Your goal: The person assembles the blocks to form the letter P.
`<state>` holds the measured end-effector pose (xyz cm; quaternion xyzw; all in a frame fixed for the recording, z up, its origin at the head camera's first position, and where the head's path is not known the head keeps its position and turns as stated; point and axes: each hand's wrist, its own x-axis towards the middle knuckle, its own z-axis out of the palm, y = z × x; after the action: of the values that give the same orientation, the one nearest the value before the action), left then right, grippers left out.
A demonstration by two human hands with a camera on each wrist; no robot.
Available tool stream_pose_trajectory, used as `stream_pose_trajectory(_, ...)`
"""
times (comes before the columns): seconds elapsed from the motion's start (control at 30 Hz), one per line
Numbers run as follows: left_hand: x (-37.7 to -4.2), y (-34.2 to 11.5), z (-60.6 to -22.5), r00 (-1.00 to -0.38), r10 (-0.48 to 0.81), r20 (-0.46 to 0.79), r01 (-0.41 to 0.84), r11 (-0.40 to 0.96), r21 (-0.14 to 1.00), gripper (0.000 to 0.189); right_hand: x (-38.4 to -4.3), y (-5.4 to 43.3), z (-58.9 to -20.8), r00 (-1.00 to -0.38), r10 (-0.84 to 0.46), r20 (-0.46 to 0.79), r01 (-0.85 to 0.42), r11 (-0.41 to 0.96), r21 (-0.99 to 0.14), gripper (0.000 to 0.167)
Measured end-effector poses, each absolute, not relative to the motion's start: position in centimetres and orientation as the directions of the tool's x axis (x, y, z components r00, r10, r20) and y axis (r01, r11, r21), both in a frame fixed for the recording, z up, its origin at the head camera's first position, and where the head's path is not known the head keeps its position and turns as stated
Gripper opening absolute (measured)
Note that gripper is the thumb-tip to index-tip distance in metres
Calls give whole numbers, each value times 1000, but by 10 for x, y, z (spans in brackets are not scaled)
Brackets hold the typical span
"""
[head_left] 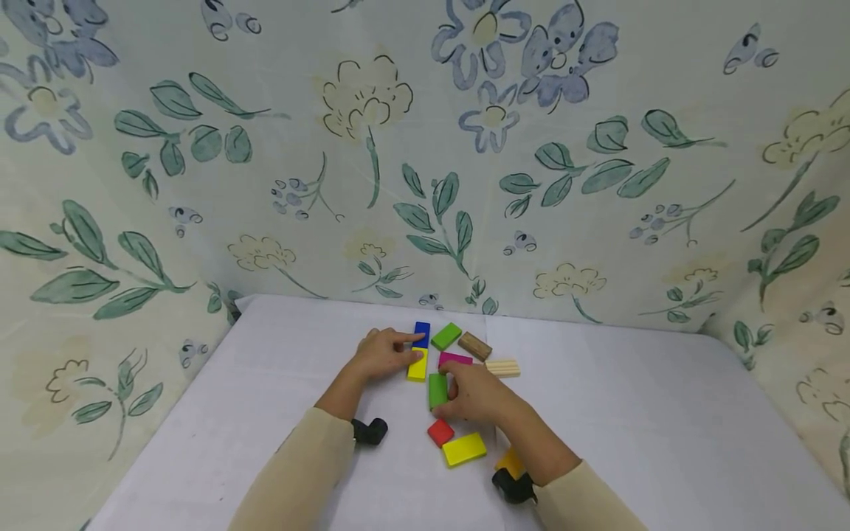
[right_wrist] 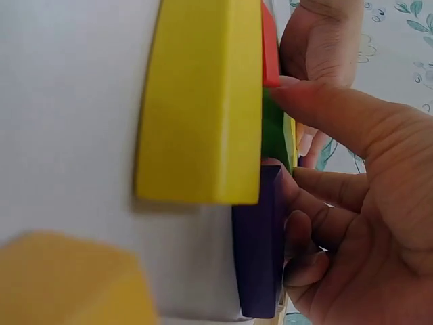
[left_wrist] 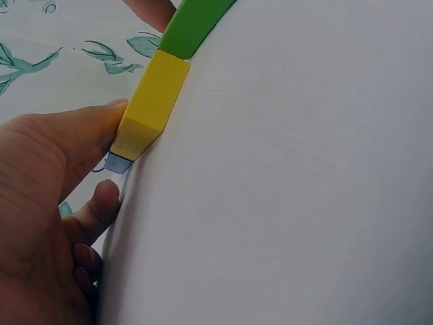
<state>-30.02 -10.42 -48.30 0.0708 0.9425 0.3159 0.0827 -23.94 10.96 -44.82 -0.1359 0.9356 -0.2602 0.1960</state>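
A blue block [head_left: 421, 334] and a yellow block [head_left: 417, 366] lie end to end. My left hand [head_left: 384, 354] reaches them from the left, its index finger stretched over the blue block and its thumb at the yellow one. In the left wrist view, the thumb [left_wrist: 101, 122] touches the yellow block's side. My right hand [head_left: 479, 394] pinches a green block [head_left: 437, 391] between thumb and fingers, just below the yellow block. In the right wrist view, the green block [right_wrist: 273, 125] is partly hidden behind a larger yellow block [right_wrist: 196, 101].
Around the hands lie a magenta block [head_left: 455, 359], a second green block [head_left: 446, 336], a brown block [head_left: 475, 346], a ridged pale wooden piece [head_left: 503, 368], a red block [head_left: 440, 432], another yellow block [head_left: 464, 450] and an orange block [head_left: 508, 463]. Flowered cloth [head_left: 372, 221] hangs behind the white table [head_left: 631, 420].
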Motion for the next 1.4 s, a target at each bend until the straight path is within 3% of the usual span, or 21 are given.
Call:
stream_pose_trajectory(0.3, -299, -105, -481, -973, 190, -127, 77, 797, 599, 45, -231, 102, -448, -875, -440, -203, -303, 823, -481, 66)
stream_pose_trajectory(0.53, -299, -104, -480, -971, 189, -143, 66, 795, 603, 46, -219, 87, -453, -826, -551, -118, -510, 820, -261, 63)
stream_pose_trajectory(0.8, -299, -103, -479, -972, 187, -143, 61, 787, 614, 47, -217, 82, -459, -840, -540, -43, -529, 834, -155, 55)
stream_pose_trajectory(1.17, -300, -105, -479, -972, 180, -152, 47, 780, 624, 46, -217, 76, -457, -853, -522, -25, -515, 848, -126, 54)
stream_pose_trajectory(1.4, -301, -105, -481, -972, 180, -154, 43, 773, 634, 45, -220, 83, -457, -876, -477, -74, -439, 851, -288, 59)
